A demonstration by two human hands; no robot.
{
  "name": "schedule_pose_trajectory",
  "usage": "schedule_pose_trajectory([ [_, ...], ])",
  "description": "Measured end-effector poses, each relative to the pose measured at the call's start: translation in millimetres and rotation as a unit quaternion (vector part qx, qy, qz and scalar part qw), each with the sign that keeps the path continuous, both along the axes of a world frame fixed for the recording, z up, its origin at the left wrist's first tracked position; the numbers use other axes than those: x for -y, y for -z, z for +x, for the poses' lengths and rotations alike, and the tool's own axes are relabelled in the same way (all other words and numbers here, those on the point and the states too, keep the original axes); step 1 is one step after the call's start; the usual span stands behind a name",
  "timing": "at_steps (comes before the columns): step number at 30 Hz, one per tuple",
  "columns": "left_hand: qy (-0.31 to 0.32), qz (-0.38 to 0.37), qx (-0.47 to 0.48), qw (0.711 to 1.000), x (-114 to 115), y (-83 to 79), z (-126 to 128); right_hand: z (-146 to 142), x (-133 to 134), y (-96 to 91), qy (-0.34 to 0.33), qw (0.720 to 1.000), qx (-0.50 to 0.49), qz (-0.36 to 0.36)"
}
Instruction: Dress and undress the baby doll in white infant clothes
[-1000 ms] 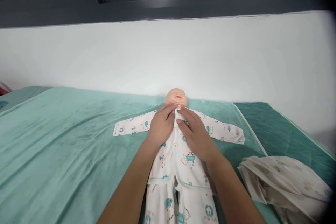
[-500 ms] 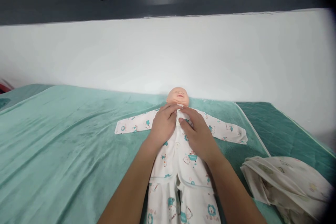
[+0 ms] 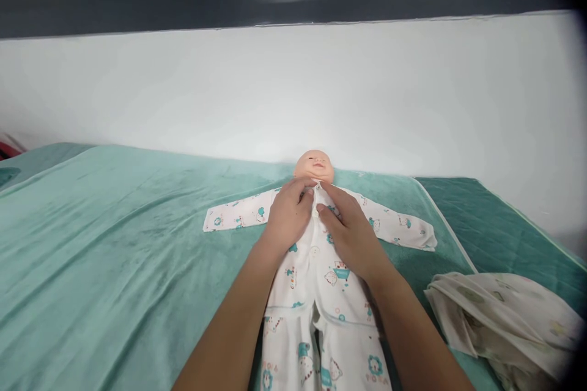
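A baby doll [image 3: 314,164] lies on its back with its head toward the wall. It wears a white baby shirt [image 3: 308,269] with small teal and brown prints and a row of buttons down the front. My left hand [image 3: 291,211] is at one side of the collar, its fingers closed on the shirt's front edge. On the other side, my right hand [image 3: 346,223] holds the cloth by the top button, thumb lower than the index finger. Matching trousers [image 3: 284,348] show below the shirt hem. Both sleeves lie stretched out sideways; parts of the chest are hidden under my hands.
A teal blanket [image 3: 137,244] with soft creases covers the bed. At the right lies a crumpled white printed cloth [image 3: 509,311] near a darker green quilted cover [image 3: 481,220]. The white wall [image 3: 229,91] rises behind the doll's head, below a dark window frame [image 3: 284,6].
The view has shifted slightly, so the doll and hands appear a little further right. Both hands stay at the collar, with only small finger movements.
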State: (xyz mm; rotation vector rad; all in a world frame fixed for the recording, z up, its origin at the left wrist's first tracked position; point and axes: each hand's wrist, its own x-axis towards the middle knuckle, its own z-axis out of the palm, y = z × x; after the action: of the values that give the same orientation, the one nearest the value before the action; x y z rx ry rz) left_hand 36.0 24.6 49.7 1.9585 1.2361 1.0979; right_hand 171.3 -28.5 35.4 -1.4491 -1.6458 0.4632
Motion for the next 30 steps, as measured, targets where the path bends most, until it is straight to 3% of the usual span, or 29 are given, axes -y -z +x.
schedule_pose_trajectory([
  [30, 0.005, -0.005, 0.012, 1.000, 1.7, -2.7, 1.5, -1.8, -2.5, 2.2, 0.024, 1.000, -0.005, 0.000],
])
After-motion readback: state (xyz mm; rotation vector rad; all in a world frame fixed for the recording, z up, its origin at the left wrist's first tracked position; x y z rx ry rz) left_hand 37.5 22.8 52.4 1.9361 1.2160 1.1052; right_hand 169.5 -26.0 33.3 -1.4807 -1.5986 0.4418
